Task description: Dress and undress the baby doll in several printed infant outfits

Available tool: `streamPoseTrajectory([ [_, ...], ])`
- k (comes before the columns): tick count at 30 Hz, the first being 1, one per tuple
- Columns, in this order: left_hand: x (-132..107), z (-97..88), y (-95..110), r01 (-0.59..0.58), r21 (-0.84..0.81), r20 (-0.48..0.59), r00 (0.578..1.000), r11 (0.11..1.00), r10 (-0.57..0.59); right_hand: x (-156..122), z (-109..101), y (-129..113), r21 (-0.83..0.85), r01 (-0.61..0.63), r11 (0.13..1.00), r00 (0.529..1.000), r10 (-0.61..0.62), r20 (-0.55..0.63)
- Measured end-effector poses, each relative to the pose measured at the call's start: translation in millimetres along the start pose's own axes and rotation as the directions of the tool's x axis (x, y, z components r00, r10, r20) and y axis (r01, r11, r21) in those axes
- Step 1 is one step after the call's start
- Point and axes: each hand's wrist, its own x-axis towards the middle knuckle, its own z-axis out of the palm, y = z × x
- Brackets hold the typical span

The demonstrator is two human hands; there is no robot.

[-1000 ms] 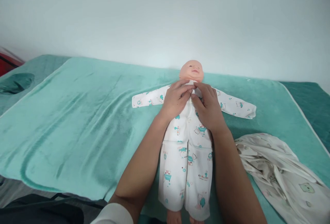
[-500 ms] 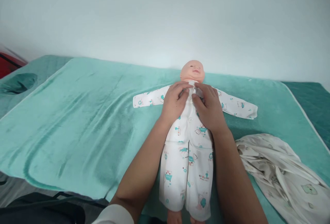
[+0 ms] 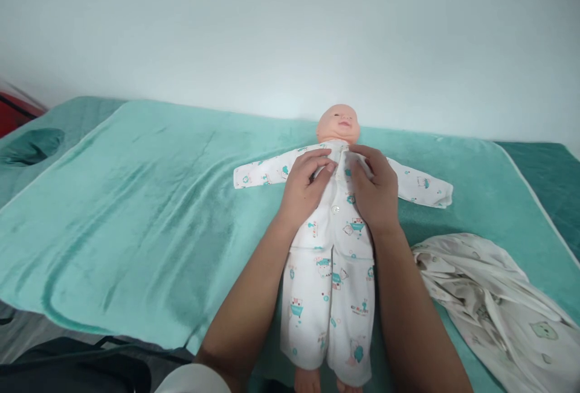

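A baby doll [image 3: 338, 122] lies on its back, dressed in a white printed shirt [image 3: 324, 218] and matching trousers [image 3: 306, 302]. Both sleeves stretch out sideways, and the bare feet show at the bottom. My left hand [image 3: 307, 185] rests on the chest, its thumb and fingers closed on the shirt front beside the button placket. Opposite it, my right hand [image 3: 375, 186] pinches the other side of the front, lifting the cloth slightly. One button [image 3: 335, 209] shows below the hands. The fingertips partly hide the upper placket.
A teal plush cover [image 3: 149, 212] spreads over the bed, against a pale wall [image 3: 290, 31]. A crumpled cream cloth [image 3: 493, 302] with animal prints lies at the right. A dark object [image 3: 77, 369] stands by the bed's front edge, and something red [image 3: 16, 114] is at far left.
My right hand has shifted slightly right, away from the left one, with its fingers more curled and drawing on the shirt front. More of the placket and a button now show.
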Motion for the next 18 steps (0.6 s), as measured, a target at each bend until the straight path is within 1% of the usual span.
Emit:
streamPoseTrajectory([
  [3,-7.2,-3.4,2.3,0.02,-0.023,0.006,1.0,1.0,-0.02,-1.1,-1.2,-2.8,0.015,0.083,0.996,0.994,-0.082,-0.069],
  [6,-10.1,-5.6,2.9,0.014,-0.015,0.031,0.999,1.0,-0.014,-2.3,-3.0,-5.6,0.028,0.158,0.987,0.985,-0.155,-0.074],
  [9,-9.5,-7.0,2.6,-0.004,-0.008,0.068,0.998,1.0,0.004,-3.1,-3.9,-6.0,0.046,0.178,0.983,0.983,-0.175,-0.055],
  [13,-7.9,-9.0,1.7,-0.005,-0.044,0.1,0.995,0.999,0.009,-3.1,-3.6,-5.2,0.082,0.211,0.974,0.976,-0.206,-0.069],
  [18,-6.6,-11.3,-0.3,0.022,-0.088,0.137,0.991,0.996,-0.01,-2.3,-3.3,-7.3,0.036,0.204,0.978,0.979,-0.202,-0.038],
])
